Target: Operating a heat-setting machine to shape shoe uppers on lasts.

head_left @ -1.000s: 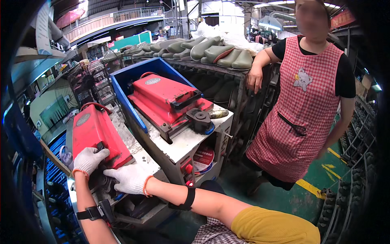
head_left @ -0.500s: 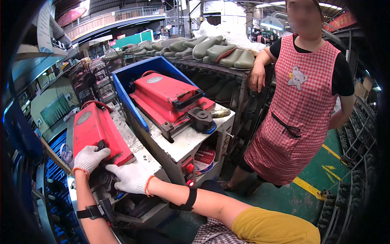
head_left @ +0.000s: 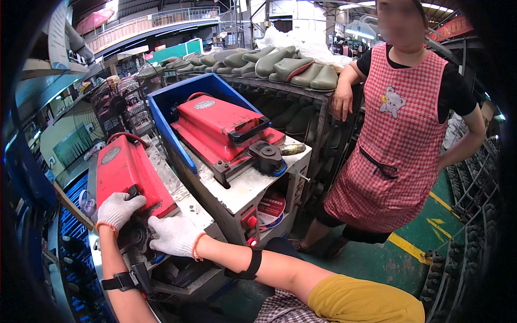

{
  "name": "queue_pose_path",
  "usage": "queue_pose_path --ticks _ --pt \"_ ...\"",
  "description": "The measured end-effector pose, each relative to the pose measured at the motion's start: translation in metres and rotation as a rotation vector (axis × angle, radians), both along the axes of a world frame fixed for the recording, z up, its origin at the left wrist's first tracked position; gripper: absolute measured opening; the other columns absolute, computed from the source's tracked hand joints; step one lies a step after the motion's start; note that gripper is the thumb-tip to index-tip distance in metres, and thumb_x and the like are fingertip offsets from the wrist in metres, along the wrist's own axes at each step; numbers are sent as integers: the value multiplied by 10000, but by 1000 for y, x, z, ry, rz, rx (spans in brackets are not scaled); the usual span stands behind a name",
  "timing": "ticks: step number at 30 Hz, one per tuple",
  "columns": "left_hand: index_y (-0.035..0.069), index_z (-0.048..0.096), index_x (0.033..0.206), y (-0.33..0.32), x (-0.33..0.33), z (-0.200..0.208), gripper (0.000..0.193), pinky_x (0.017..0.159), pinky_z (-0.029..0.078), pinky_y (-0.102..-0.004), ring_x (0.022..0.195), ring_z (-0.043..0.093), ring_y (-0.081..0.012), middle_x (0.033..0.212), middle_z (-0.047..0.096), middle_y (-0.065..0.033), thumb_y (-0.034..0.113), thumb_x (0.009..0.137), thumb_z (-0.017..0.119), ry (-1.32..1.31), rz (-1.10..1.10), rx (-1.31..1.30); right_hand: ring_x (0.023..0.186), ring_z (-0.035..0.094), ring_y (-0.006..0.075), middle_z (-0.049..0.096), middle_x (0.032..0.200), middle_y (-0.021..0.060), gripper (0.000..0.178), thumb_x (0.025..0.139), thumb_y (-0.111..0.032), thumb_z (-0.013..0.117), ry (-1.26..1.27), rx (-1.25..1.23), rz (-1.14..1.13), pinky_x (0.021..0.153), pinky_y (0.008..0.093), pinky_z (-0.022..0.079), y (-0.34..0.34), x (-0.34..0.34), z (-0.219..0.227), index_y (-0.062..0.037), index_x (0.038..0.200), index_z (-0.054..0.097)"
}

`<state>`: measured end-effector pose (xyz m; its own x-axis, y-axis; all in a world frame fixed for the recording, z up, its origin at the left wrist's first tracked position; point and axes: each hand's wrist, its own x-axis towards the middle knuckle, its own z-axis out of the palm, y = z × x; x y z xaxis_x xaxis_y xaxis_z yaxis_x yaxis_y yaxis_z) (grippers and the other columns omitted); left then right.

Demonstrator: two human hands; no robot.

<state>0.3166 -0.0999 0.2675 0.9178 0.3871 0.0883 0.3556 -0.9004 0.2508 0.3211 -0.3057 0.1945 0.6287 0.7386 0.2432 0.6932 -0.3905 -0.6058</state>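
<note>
A red press lid (head_left: 126, 169) lies closed on the near station of a worn white machine bench (head_left: 237, 191). My left hand (head_left: 118, 209), in a white glove, rests on the black handle at the lid's front edge. My right hand (head_left: 173, 234), also gloved, lies just below the lid's front corner on dark machine parts. Whether either hand grips anything is hidden by the gloves. A second red press (head_left: 226, 126) with a black handle sits closed on the far station.
A person in a red checked apron (head_left: 401, 145) stands at the right, one hand on a rack of green shoe lasts (head_left: 280, 64). A blue panel (head_left: 183, 107) backs the far press. The green floor has yellow lines (head_left: 417, 247).
My hands have stayed on the front of the near red lid. The standing person has shifted slightly; the view has moved a little.
</note>
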Motion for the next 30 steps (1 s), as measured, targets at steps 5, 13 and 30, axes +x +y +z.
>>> queue_pose_path --ticks 5,13,30 --pt "54 802 843 -6 -3 8 619 728 528 -383 748 740 -266 771 753 -143 661 781 702 5 0 9 945 740 438 749 961 247 416 893 -361 699 14 -3 11 842 546 572 -2 0 5 -28 1119 597" --pt "48 792 833 -5 -7 8 623 719 526 -404 750 739 -290 777 747 -161 661 783 692 6 -4 0 967 738 427 750 979 240 393 897 -366 689 36 -7 25 858 538 568 -1 -3 7 -39 1104 619" --pt "22 808 947 -8 -15 18 705 753 542 -416 804 746 -308 841 751 -206 697 782 692 16 -52 -60 1070 717 456 718 1188 303 699 993 -279 597 340 161 201 966 494 549 -4 -3 -2 -141 1635 357"
